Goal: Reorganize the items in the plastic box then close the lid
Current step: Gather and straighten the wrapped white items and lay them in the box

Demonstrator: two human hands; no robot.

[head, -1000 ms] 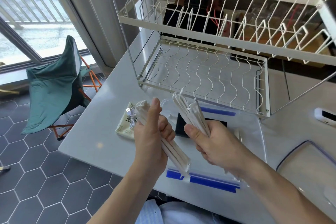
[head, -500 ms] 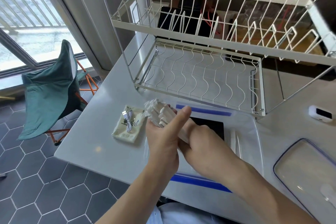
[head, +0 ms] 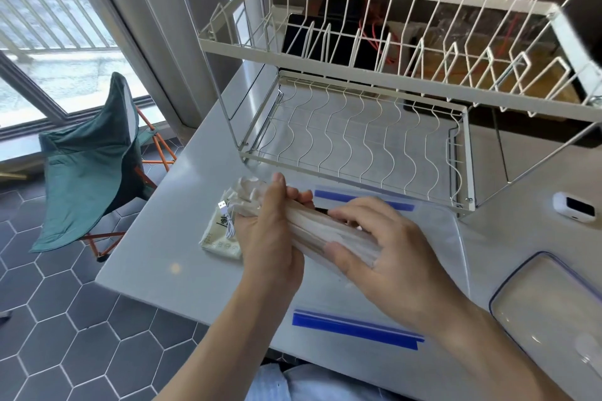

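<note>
Bundle of paper-wrapped sticks point(head: 329, 231), looks like wrapped straws or chopsticks, cannot tell which, held in the air over the plastic box point(head: 456, 238). Long, thin, off-white sleeves, far ends crumpled and fanned out, near ends squared up. Left hand point(head: 270, 238) wraps the far half, fingers curled shut round it, thumb up on top. Right hand point(head: 384, 254) cups the near end, thumb and fingers closed on it, likely pressing the pieces flush into one neat stack so they go in as a unit. The box is clear with blue strips along its long edges, sits on the tabletop point(head: 156, 257) just in front of the dish rack point(head: 358, 140); a dark item shows inside, mostly hidden. Lid point(head: 547, 309) lies off to the right, not on yet. Packet with a white cable point(head: 221, 231) sits left of the box, outside it.
</note>
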